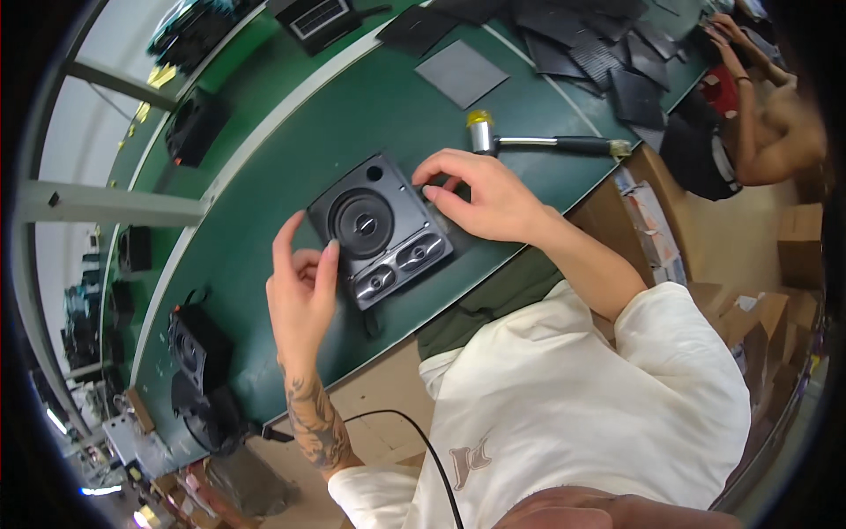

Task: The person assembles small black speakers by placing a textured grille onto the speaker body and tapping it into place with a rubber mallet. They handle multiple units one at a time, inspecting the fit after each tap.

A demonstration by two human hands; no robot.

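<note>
A black loudspeaker (398,204) lies face up on the green table, with a round cone and two small oval drivers along its near edge. My left hand (304,286) grips its left edge, thumb over the front face and forefinger at the far left corner. At the right edge, my right hand (480,196) pinches with thumb and forefinger close together. Whether a small part sits between those fingertips is too small to tell. Beyond my right hand rests a mallet (551,143) with a yellow-tipped metal head and dark handle.
Dark flat panels (551,44) are heaped at the far right, and a grey panel (463,74) lies apart from them. More speakers (196,348) stand along the left. A black cable (397,412) hangs by my left forearm. Another person (762,123) works at the right, near cardboard boxes (800,234).
</note>
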